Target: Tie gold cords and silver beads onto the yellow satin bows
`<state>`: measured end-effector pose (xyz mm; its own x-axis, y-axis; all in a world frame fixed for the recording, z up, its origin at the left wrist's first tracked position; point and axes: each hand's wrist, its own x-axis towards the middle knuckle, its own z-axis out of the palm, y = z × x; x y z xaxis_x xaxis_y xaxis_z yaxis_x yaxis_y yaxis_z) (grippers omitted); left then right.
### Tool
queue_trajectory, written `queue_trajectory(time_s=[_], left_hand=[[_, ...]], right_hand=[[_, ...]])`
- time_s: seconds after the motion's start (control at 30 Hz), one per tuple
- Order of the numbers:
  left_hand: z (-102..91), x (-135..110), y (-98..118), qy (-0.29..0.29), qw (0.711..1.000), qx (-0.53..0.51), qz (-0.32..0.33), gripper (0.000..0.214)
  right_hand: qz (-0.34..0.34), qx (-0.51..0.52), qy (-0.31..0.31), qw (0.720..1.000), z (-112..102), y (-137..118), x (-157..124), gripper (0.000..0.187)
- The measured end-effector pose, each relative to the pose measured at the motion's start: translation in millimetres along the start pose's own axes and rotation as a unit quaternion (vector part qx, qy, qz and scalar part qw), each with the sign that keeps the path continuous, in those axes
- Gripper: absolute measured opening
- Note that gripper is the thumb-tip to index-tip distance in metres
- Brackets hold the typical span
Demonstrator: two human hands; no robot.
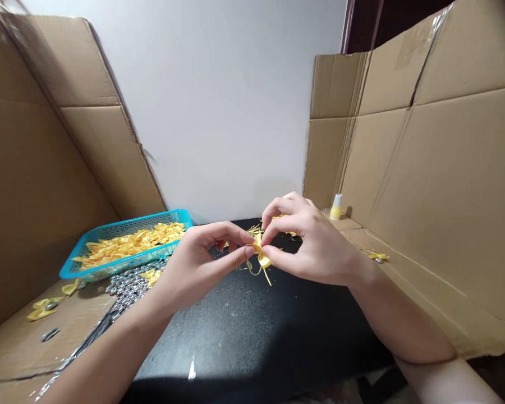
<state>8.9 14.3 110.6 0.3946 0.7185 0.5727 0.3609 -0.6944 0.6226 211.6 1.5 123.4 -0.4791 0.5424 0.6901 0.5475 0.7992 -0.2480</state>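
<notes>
Between my two hands, above the black tabletop (235,331), is a small yellow ribbon bow (264,259) with a thin yellow strand hanging from it. My left hand (212,255) pinches its left side between thumb and forefinger. From the other side, my right hand (309,241) grips it with thumb and fingertips close to the left ones. The fingers hide much of the bow's middle. Just behind the hands lie several thin yellow strands (255,230) and more yellow pieces, partly covered by the right hand.
A blue plastic basket (122,268) full of yellow bows stands at the left. Beside it lies a heap of shiny silver beads (130,287). Loose bows (44,307) rest on cardboard. A small yellow-and-white bottle (336,207) stands at the right. Cardboard walls (437,185) flank both sides.
</notes>
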Motion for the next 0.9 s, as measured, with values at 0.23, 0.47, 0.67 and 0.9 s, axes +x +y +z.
queue_trajectory(time_s=[0.23,0.47,0.67,0.9], left_hand=[[-1.5,-0.1,-2.6,-0.002,1.0,-0.028,0.001,0.004],[0.3,-2.6,-5.2,0.039,0.998,-0.053,0.017,0.007],[-4.4,-2.7,-4.7,0.055,0.998,-0.036,0.023,0.005],[-6.6,-2.0,-2.9,0.041,0.999,-0.016,0.011,0.003]], right_hand=[[-0.004,0.014,0.013,1.0,3.8,1.8,2.3,0.007],[0.006,0.06,0.024,0.998,12.5,4.2,4.0,0.008],[0.007,0.116,0.037,0.993,16.7,6.6,7.4,0.009],[0.041,0.194,-0.05,0.979,11.2,10.9,7.2,0.006]])
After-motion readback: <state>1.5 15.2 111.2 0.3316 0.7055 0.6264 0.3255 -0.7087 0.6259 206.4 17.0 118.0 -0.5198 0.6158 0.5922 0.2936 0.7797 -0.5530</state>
